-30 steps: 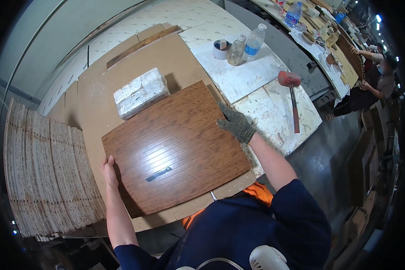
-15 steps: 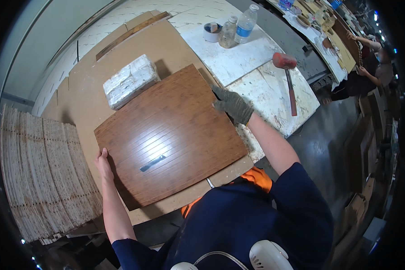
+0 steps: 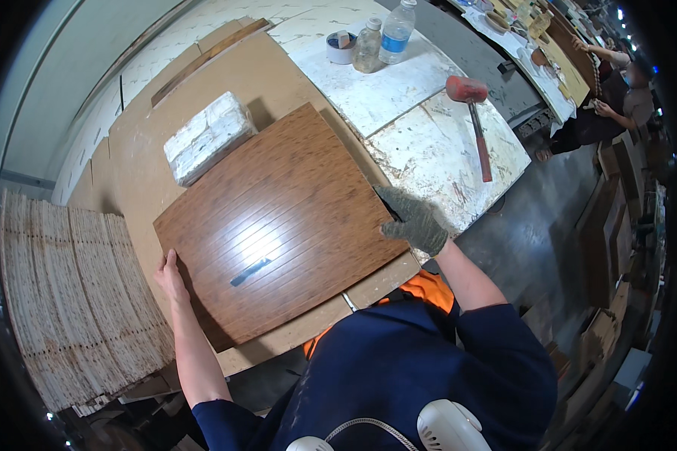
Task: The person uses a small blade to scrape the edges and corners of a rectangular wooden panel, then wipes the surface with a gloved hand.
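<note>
At the middle of the workbench lies a large brown wooden panel (image 3: 278, 225) with fine parallel grooves, resting flat on a sheet of tan board (image 3: 150, 180), its corners pointing roughly to 12, 3, 6 and 9 o'clock. On the panel's left corner, at about 9 o'clock, the bare left hand (image 3: 171, 275) curls over the edge, thumb on top and fingers wrapped below, so the panel sits between them in a light clasp. At about 3 o'clock, the gloved right hand (image 3: 414, 222) presses against the opposite corner, its fingers (image 3: 391, 201) spread and partly bent along the edge; whether they hook underneath cannot be told. A small dark tool (image 3: 250, 271) lies on the panel's surface, between the two hands and nearer the left one. Beyond the panel at 11 o'clock, a whitish wrapped block (image 3: 207, 137) touches its far edge. Farther off, toward 1 o'clock, a red-headed mallet (image 3: 474, 120) rests on a stained white slab (image 3: 429, 150), well apart from both hands, with two plastic bottles (image 3: 384, 41) and a tape roll (image 3: 342, 46) behind. Stacked pale strips (image 3: 60, 301) sit at 8 o'clock.
</note>
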A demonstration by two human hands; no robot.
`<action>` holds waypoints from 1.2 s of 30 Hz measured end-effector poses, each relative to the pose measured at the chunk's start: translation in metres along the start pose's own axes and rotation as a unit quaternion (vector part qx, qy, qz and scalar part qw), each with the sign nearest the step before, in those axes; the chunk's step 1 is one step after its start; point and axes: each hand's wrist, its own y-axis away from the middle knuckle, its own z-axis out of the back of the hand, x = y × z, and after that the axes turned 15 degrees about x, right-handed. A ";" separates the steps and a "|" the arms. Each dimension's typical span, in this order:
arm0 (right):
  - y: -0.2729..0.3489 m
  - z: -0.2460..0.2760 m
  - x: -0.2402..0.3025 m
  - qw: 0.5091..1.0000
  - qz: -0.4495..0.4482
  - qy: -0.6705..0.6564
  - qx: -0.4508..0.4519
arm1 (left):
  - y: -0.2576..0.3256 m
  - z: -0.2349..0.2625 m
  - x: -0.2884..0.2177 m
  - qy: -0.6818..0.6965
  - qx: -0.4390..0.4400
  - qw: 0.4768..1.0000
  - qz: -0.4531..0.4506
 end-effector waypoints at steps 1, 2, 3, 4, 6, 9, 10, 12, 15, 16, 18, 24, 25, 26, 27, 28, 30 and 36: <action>-0.001 0.000 -0.008 1.000 0.011 0.027 -0.002 | -0.001 -0.002 0.000 -0.003 -0.003 1.000 0.005; -0.002 0.001 -0.013 0.998 0.022 0.054 -0.003 | -0.001 -0.004 -0.001 -0.005 -0.005 1.000 0.010; -0.001 0.002 -0.018 0.996 0.033 0.081 -0.004 | -0.002 -0.007 -0.002 -0.011 -0.002 1.000 0.013; -0.002 0.002 -0.016 0.995 0.018 0.095 -0.002 | -0.001 -0.007 -0.003 -0.017 -0.002 1.000 0.017; -0.002 0.004 -0.010 0.992 -0.010 0.125 0.001 | 0.001 -0.010 -0.007 -0.021 -0.003 1.000 0.015; -0.003 0.010 -0.013 0.989 -0.013 0.149 -0.003 | 0.003 -0.019 -0.012 -0.011 0.001 1.000 0.006; -0.005 0.009 -0.012 0.987 -0.015 0.159 -0.004 | 0.003 -0.015 -0.011 -0.009 0.002 1.000 0.007; -0.009 0.008 -0.007 0.983 -0.018 0.183 0.000 | 0.005 -0.012 -0.008 0.011 0.006 1.000 0.018; -0.015 0.000 0.018 0.980 -0.067 0.186 0.024 | 0.005 -0.006 0.001 0.081 -0.048 0.995 0.017; -0.014 0.006 0.007 0.984 -0.046 0.172 0.017 | 0.004 -0.002 -0.002 0.115 0.018 0.992 0.040; -0.017 0.005 0.002 0.999 -0.017 0.037 0.022 | -0.004 -0.003 0.012 0.098 -0.071 0.993 0.011; -0.015 0.004 -0.010 0.962 -0.005 0.257 -0.087 | 0.049 0.002 -0.016 0.188 -0.184 0.959 -0.110; -0.012 0.000 -0.003 0.944 0.013 0.316 -0.096 | 0.069 0.006 -0.011 0.181 -0.194 0.957 -0.116; -0.011 -0.005 0.007 0.922 0.034 0.372 -0.104 | 0.091 0.009 -0.006 0.183 -0.212 0.954 -0.109; -0.012 -0.011 0.014 0.896 0.057 0.425 -0.113 | 0.113 0.012 0.001 0.184 -0.229 0.950 -0.103; -0.014 -0.017 0.017 0.886 0.080 0.440 -0.120 | 0.136 0.014 0.014 0.166 -0.244 0.951 -0.094; -0.023 -0.033 0.024 0.887 0.116 0.437 -0.094 | 0.183 0.012 0.039 0.161 -0.274 0.946 -0.065; -0.058 -0.091 0.067 0.798 0.196 0.570 0.008 | 0.259 -0.015 0.048 0.175 -0.225 0.959 -0.004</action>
